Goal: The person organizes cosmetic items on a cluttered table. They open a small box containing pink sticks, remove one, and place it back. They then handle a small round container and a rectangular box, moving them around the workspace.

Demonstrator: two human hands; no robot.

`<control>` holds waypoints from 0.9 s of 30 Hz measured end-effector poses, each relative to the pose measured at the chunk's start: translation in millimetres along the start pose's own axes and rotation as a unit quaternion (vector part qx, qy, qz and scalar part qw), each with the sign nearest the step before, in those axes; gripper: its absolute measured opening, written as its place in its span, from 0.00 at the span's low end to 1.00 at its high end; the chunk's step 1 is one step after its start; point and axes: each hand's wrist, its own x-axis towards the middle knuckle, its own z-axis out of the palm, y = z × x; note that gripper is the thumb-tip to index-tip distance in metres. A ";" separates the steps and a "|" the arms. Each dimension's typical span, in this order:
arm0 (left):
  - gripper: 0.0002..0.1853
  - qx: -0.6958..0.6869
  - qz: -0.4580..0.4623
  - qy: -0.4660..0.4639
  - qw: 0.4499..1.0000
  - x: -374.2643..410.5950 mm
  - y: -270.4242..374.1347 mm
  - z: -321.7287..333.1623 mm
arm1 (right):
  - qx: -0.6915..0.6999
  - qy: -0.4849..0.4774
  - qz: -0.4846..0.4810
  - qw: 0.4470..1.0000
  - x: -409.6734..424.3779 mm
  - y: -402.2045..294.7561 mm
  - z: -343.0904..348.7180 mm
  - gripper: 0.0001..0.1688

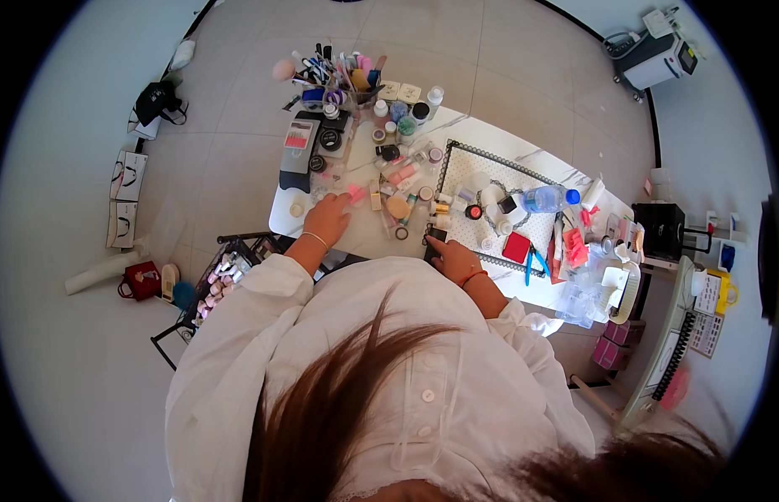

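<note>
My left hand [327,219] lies on the near left part of the white table [358,241], its fingertips beside a small pink item [356,193]. My right hand [455,258] is at the near edge, its fingers at a small dark block [436,241]; whether they grip it is unclear. Between and beyond the hands lie small bottles and jars, a round tan sponge-like pad [399,208] and a gold-coloured box [375,195]. Right of them, a dotted mat with lace trim [464,157] holds a red square item [517,248], blue-handled nippers [535,263] and a capped plastic bottle [546,199].
A grey and black device [299,154] and a holder full of brushes [329,88] stand at the table's left. Clear plastic pieces [581,301] crowd the right end. A black rack [221,276] with small bottles is beside my left arm.
</note>
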 end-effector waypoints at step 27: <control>0.26 0.154 -0.061 -0.040 0.985 26.7 31.9 11.5 | -0.013 0.082 0.097 0.992 14.4 38.4 17.1 0.16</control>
